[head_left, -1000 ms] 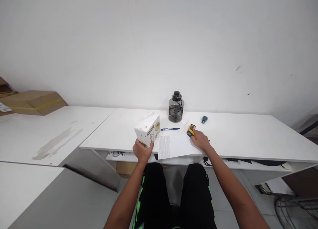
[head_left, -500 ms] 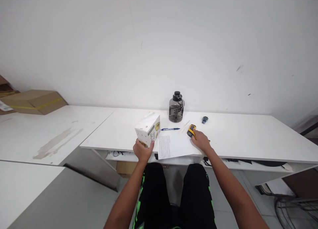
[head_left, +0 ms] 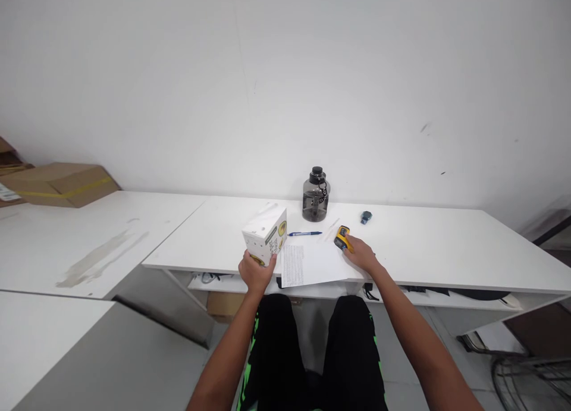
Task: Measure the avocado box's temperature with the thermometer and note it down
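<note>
A pale, scuffed wall [head_left: 285, 90] fills the upper half of the view. Against it runs a long white surface [head_left: 437, 241], and a second white surface [head_left: 40, 247], stained with a grey smear, adjoins it on the left. Below, the person's legs [head_left: 276, 345], in black trousers with bright green markings, face the long surface. A brown cardboard box [head_left: 57, 184] with a yellow stripe lies at the far left, near the wall.

A smoky, see-through bottle [head_left: 315, 204] with a black cap stands upright at the back of the long surface. Nearer the person, to the left of centre, is a white box [head_left: 256, 226] with avocado pictures and lettering on its right side. The left hand [head_left: 257, 274] grips its lower front corner, the thumb on the right side; whether the box rests on the surface is hard to tell. A sheet of paper [head_left: 319, 262] lies just right of it, lines of writing at its left, its near edge overhanging the front.

The right hand [head_left: 360, 255] has its fingers closed on the near end of a yellow-and-black device [head_left: 342, 237] by the paper's far right corner. A blue pen [head_left: 305, 234] lies beyond the paper. A small dark blue object [head_left: 366, 217] sits farther right.
</note>
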The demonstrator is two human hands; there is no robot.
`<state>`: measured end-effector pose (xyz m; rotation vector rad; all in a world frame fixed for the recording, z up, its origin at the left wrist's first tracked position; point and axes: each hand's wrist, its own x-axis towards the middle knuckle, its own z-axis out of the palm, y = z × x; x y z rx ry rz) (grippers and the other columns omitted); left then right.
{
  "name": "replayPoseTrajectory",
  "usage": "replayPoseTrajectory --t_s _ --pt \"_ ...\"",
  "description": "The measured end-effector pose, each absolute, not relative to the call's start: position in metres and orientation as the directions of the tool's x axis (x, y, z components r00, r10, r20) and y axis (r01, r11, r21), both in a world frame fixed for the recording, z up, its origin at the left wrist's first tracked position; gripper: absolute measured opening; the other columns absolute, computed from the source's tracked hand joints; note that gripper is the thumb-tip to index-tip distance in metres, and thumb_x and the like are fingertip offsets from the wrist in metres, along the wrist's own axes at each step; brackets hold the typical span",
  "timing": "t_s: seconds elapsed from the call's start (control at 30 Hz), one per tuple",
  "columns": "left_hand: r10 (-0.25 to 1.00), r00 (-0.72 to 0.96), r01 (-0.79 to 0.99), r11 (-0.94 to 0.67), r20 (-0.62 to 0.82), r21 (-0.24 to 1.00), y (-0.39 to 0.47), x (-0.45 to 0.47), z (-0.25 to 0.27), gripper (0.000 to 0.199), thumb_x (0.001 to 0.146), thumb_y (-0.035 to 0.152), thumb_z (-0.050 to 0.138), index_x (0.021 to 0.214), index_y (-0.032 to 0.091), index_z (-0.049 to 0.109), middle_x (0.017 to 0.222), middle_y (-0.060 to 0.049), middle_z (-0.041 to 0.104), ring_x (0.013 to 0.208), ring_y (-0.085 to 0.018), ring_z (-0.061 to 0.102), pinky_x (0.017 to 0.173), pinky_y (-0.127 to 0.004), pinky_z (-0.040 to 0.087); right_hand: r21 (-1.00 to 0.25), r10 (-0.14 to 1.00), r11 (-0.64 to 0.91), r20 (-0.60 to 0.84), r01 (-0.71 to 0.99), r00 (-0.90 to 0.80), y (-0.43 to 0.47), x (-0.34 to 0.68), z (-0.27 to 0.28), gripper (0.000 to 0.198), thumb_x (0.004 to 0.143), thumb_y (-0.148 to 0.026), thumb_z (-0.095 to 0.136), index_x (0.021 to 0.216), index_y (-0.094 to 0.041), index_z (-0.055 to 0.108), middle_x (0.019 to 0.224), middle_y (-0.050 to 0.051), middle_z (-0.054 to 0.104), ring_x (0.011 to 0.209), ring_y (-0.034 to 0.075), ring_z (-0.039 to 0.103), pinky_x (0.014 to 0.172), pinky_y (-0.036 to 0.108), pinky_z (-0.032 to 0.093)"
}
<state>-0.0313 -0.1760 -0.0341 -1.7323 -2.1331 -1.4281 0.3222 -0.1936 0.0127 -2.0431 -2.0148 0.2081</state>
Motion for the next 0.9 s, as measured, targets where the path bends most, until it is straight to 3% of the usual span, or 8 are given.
replayPoseTrajectory --t_s 0.5,0.9 --pt "0.735 -0.367 0.795 -0.07 0.57 0.602 -0.1751 -0.0311 -0.0378 0.088 0.069 0.063 0.063 0.13 0.004 0.041 0.111 -0.023 0.063 0.104 -0.038 0.06 0.095 -0.052 0.041 -0.262 0.993 0.039 0.122 0.964 -0.007 -0.1971 0.3219 0.0133 0.065 0.088 -0.032 0.054 0.148 -0.013 0.038 0.146 0.018 0.05 0.132 0.033 0.048 0.102 0.043 0.045" --pt "0.746 -0.382 0.783 -0.051 0.545 0.62 -0.1745 -0.0313 -0.0371 0.088 0.067 0.063 0.064 0.128 0.004 0.042 0.111 -0.023 0.063 0.104 -0.039 0.06 0.094 -0.051 0.041 -0.33 0.994 -0.046 0.078 0.943 0.076 -0.1928 0.3203 0.0139 0.062 0.089 -0.03 0.055 0.147 -0.016 0.039 0.139 0.015 0.058 0.124 0.03 0.056 0.101 0.038 0.043"
